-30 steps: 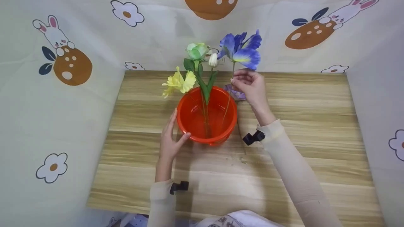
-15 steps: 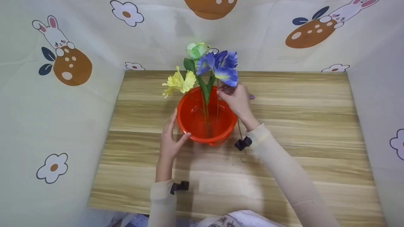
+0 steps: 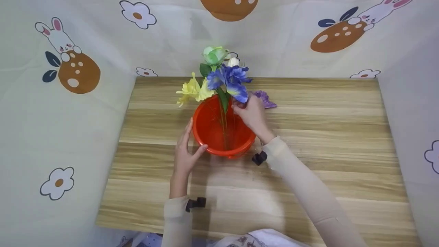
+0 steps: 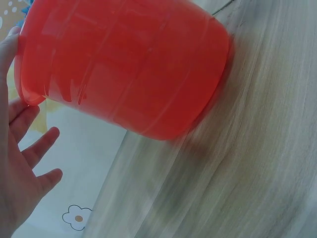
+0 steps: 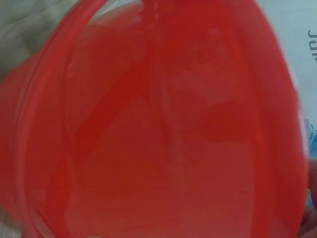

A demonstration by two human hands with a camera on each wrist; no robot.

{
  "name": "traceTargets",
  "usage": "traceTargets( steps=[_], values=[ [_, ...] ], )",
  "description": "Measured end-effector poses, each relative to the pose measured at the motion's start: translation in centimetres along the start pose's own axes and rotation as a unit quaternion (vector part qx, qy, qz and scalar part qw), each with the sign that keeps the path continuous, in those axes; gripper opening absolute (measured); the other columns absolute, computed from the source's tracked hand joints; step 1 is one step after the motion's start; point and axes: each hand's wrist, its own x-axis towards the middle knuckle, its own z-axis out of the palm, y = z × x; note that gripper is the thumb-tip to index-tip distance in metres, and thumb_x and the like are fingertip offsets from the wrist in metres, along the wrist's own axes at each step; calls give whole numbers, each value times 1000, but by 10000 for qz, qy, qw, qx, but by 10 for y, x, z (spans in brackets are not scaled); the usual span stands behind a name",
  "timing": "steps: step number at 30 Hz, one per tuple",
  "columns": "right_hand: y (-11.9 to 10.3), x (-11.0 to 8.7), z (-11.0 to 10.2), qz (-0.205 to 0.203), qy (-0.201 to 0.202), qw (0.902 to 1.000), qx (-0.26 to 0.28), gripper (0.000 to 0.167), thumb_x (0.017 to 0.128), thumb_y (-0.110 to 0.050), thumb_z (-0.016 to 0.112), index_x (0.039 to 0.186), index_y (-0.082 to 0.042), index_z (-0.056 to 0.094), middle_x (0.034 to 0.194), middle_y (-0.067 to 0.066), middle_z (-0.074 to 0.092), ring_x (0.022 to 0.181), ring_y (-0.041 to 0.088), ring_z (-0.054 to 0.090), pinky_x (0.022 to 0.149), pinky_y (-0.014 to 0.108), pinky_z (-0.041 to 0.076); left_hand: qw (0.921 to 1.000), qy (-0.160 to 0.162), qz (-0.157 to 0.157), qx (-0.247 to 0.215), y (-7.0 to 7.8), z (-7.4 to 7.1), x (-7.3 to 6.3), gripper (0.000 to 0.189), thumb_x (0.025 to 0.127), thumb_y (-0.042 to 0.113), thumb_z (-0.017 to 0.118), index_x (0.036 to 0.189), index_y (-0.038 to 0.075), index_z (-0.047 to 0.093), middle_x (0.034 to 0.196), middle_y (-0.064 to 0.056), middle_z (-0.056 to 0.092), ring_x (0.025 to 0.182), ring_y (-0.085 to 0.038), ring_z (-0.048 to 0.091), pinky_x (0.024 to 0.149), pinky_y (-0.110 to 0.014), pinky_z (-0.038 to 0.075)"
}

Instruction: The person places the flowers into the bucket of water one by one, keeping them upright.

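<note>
A red bucket point(image 3: 212, 137) stands on the table, seen from above in the head view. My left hand point(image 3: 185, 154) rests against its left side, fingers fairly straight and the thumb on the near rim. In the left wrist view, the fingers point(image 4: 41, 148) are spread beside the bucket point(image 4: 133, 64). My right hand point(image 3: 252, 115) pinches the stem of a blue artificial iris point(image 3: 231, 80) over the bucket's right rim. In the bucket lean a yellow flower point(image 3: 194, 88), a green rose point(image 3: 214, 55) and a white tulip bud point(image 3: 233, 62). The bucket point(image 5: 163, 124) hides most of the right hand in the right wrist view.
A purple flower point(image 3: 265, 99) lies on the wooden table point(image 3: 329, 130) behind the right hand, its stem mostly covered by the arm. Printed cloth walls point(image 3: 274, 37) close off the back and sides.
My right hand has moved left and toward me with the iris, bringing the bloom down in front of the tulip bud. My left hand and the bucket have stayed put.
</note>
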Motion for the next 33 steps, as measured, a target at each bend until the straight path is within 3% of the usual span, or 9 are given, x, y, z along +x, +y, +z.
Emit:
traceTargets(
  steps=[3, 7, 10, 15, 22, 28, 33],
  values=[
    [1, 0, 2, -182, 18, 9993, -333, 15, 85, -5, 70, 99, 0, 65, 86, 12, 67, 77, 19, 59, 67, 24, 48, 10000, -4, 31, 40, -1, 0, 0, 86, 83, 34, 79, 156, 25, 34, 162, 3, 36, 148, -24, 36, 118, -60, 32],
    [1, 0, 4, -395, 53, 9956, -850, 14, 85, -6, 70, 97, -2, 64, 83, 10, 62, 80, 23, 55, 73, 33, 47, 10000, -11, 48, 35, -2, -1, 0, 86, 83, 33, 78, 157, 27, 34, 162, 1, 36, 149, -24, 35, 118, -60, 32],
    [1, -1, 7, -467, 35, 9927, -1109, 17, 86, -7, 70, 101, 0, 66, 88, 14, 65, 86, 29, 59, 81, 40, 50, 10000, -9, 64, 25, -2, -1, 0, 88, 82, 25, 79, 157, 27, 33, 162, 1, 36, 149, -24, 35, 118, -60, 32],
    [0, -2, 9, -449, -70, 9883, -1455, 23, 86, -9, 72, 106, 3, 67, 100, 19, 71, 98, 35, 66, 92, 46, 53, 9999, 22, 126, 18, -4, -1, 0, 87, 81, 26, 79, 156, 25, 35, 161, 0, 37, 148, -24, 37, 118, -58, 33],
    [-1, -1, 10, -368, -241, 9822, -1828, 21, 88, -11, 71, 105, 0, 68, 101, 18, 72, 101, 34, 69, 88, 47, 56, 9997, 44, 185, -119, -5, 1, 1, 87, 81, 23, 80, 156, 22, 36, 161, 1, 38, 148, -24, 37, 119, -59, 31],
    [-2, -3, 9, -148, -222, 9842, -1751, 22, 89, -11, 70, 107, 2, 67, 99, 20, 72, 94, 34, 69, 83, 44, 59, 9998, 22, 175, -99, -5, 1, 1, 88, 80, 21, 80, 156, 24, 35, 161, 2, 38, 149, -23, 37, 119, -58, 32],
    [-2, -3, 9, -130, -186, 9822, -1862, 21, 91, -13, 70, 103, 4, 69, 96, 21, 72, 93, 35, 70, 83, 43, 60, 9998, 31, 179, -59, -6, 1, 1, 86, 82, 34, 79, 156, 24, 36, 161, 1, 38, 148, -24, 37, 118, -59, 33]
  ],
)
